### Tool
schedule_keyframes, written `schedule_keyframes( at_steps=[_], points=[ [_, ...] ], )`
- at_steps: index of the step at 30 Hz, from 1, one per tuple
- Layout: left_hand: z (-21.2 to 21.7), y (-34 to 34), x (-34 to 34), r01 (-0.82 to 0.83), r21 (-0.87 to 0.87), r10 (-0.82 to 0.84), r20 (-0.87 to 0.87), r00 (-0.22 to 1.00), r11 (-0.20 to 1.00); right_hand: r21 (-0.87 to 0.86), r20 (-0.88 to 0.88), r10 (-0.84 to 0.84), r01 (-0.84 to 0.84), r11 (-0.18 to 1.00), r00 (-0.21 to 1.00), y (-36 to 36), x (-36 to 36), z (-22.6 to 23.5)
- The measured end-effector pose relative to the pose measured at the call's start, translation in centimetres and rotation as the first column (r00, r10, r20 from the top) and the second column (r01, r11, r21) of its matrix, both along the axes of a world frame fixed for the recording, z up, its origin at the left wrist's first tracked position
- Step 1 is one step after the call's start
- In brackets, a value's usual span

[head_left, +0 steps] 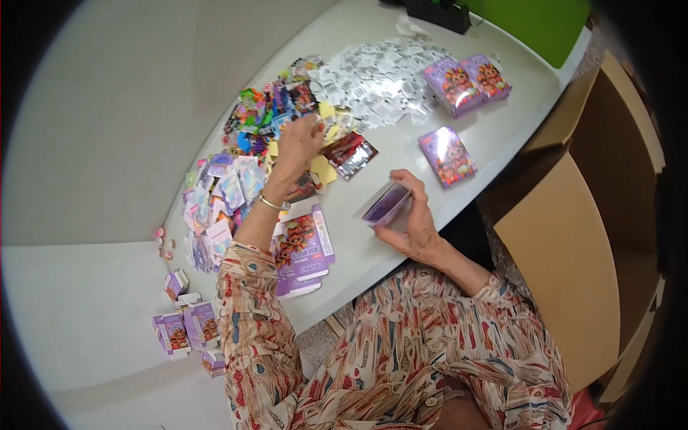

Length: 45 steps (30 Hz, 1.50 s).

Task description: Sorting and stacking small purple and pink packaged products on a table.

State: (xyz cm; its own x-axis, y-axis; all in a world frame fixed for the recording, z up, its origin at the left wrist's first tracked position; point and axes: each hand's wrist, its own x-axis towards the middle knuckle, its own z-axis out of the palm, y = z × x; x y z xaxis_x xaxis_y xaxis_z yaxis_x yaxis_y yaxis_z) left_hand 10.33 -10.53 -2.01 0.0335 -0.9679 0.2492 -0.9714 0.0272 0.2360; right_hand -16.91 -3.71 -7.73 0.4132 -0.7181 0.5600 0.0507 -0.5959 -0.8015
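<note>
My right hand (419, 226) grips a small purple carton (385, 205) near the table's front edge. Its top stands open, tilted to the upper left, and the inside looks dark. My left hand (301, 140) reaches over a heap of small colourful pieces (252, 123), fingers curled together at its right side; what they hold, if anything, is hidden. Beside that hand lie yellow slips (324, 170) and a shiny red and silver packet (350, 155). Under my left forearm rest flat purple printed cartons (304, 247), next to a spread of pale iridescent cards (228, 192).
Many small white paper pieces (380, 80) cover the table's far part. Two wrapped purple boxes (456, 87) stand at the far right, with another purple box (447, 155) nearer. A large cardboard box (562, 244) is off the right edge. Small purple cartons (199, 322) sit at lower left.
</note>
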Motion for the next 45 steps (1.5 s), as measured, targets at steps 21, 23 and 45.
schedule_keyframes(
  at_steps=[21,23,45],
  points=[
    [-0.3,0.2,-0.8,-0.022,-0.032,0.026,0.128,0.991,0.999,-0.160,0.079,0.112,-0.098,0.982,0.991,-0.2,-0.2,-1.3],
    [0.0,0.3,-0.6,-0.040,-0.021,0.042,0.125,0.991,0.999,-0.095,0.104,0.127,-0.117,0.989,0.986,-0.1,0.0,-1.1],
    [0.5,-5.0,-7.3,0.186,-0.018,-0.183,-0.307,0.934,0.982,0.098,-0.237,-0.013,0.037,0.995,0.972,0.0,0.0,1.0]
  ],
)
